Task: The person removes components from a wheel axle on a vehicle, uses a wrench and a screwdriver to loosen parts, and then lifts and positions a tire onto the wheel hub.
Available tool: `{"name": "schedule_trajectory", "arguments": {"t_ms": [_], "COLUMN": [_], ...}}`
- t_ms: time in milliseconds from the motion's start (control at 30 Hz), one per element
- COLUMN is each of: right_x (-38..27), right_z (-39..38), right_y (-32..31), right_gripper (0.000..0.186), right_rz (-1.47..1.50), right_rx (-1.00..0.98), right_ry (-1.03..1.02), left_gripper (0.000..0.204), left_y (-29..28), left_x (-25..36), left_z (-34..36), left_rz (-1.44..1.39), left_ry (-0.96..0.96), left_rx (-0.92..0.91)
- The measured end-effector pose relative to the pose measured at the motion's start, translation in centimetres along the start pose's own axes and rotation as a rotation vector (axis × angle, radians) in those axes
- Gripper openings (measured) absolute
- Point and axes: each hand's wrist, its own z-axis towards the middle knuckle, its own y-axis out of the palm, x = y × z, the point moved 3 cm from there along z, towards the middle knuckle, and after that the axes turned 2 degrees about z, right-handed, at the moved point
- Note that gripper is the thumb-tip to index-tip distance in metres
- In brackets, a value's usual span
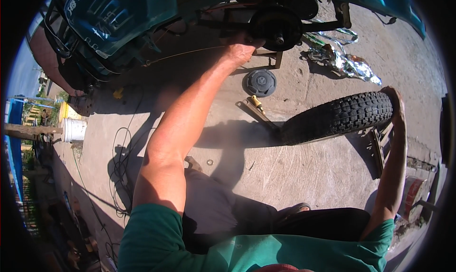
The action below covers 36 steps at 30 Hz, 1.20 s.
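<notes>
My left hand reaches up to the left edge of a round black brake drum with a stub axle at its centre. Shadow covers its fingers, so I cannot tell whether they grip anything. At the far right, my right hand holds the outer end of a black knobbly tire, its fingers curled over the tread. The tire leans, with its left end low near the ground. Between my hands, a round dark grey wheel cap lies on the concrete, close to a tool with a yellowish handle.
A teal vehicle body spans the top. Crumpled silver foil lies at upper right. A wooden frame is below the tire. Dark cable coils at left, near a white bucket. A small ring lies by my knee.
</notes>
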Motion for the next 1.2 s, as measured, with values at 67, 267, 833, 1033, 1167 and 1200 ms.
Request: {"name": "schedule_trajectory", "arguments": {"t_ms": [67, 267, 833, 1033, 1167, 1200], "right_x": [-0.4, -1.8, -0.5, -1.6, -0.4, -0.5], "right_z": [-0.2, -0.8, -0.1, -0.8, -0.4, -0.4], "right_y": [0.1, 0.6, 2.1, -0.1, 0.1, 0.4], "right_gripper": [0.033, 0.039, 0.034, 0.04, 0.043, 0.043], "right_rz": [0.015, -0.063, 0.228, 0.129, 0.188, 0.193], "right_rx": [0.02, 0.07, 0.041, 0.114, 0.073, 0.082], "right_ry": [0.001, -0.026, 0.149, 0.093, 0.102, 0.105], "left_gripper": [0.052, 0.049, 0.023, 0.048, 0.047, 0.045], "left_y": [0.1, 0.0, -0.1, 0.0, 0.1, 0.1], "left_x": [0.2, 0.1, 1.3, 1.4, 0.9, 0.6], "left_z": [-0.1, -0.2, -1.5, -0.6, -0.2, -0.2], "left_rz": [-0.024, -0.024, -0.116, -0.049, -0.023, -0.014], "left_ry": [-0.026, -0.055, -0.021, -0.031, 0.006, -0.009], "left_rx": [-0.015, -0.028, 0.054, -0.022, -0.007, -0.017]}}
